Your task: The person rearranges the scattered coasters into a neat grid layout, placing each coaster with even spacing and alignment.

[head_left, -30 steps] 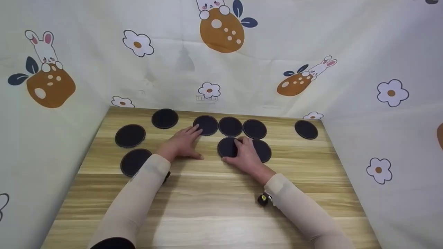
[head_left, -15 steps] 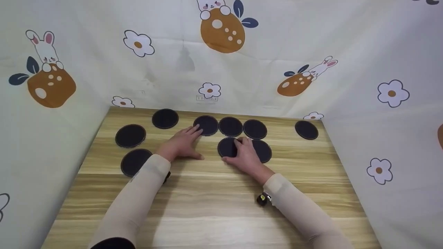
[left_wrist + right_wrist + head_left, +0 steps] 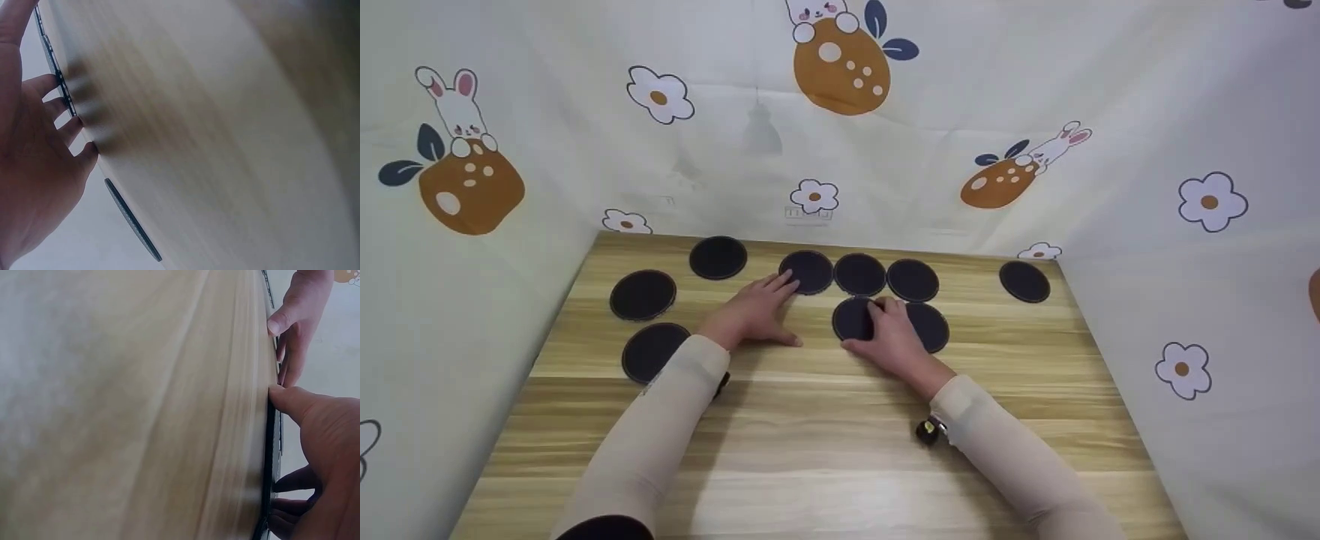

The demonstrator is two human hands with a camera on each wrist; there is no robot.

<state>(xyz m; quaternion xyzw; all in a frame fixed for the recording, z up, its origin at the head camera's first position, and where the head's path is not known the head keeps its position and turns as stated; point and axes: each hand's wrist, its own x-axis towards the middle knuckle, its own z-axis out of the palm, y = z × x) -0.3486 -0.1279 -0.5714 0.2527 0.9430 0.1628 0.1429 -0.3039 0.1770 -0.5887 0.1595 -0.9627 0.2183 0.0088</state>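
The tabletop [image 3: 840, 420] is wood, or a wood-look laminate, smooth and satiny, with a pale sheen spreading across its near half. On it the round black coasters [image 3: 860, 274] look like matt leather, slightly grainy at the edge. I see soft, matt cloth in the beige sleeves [image 3: 637, 442]. The far wall covering [image 3: 697, 165] seems thin and smooth, lightly creased, its finish dull.
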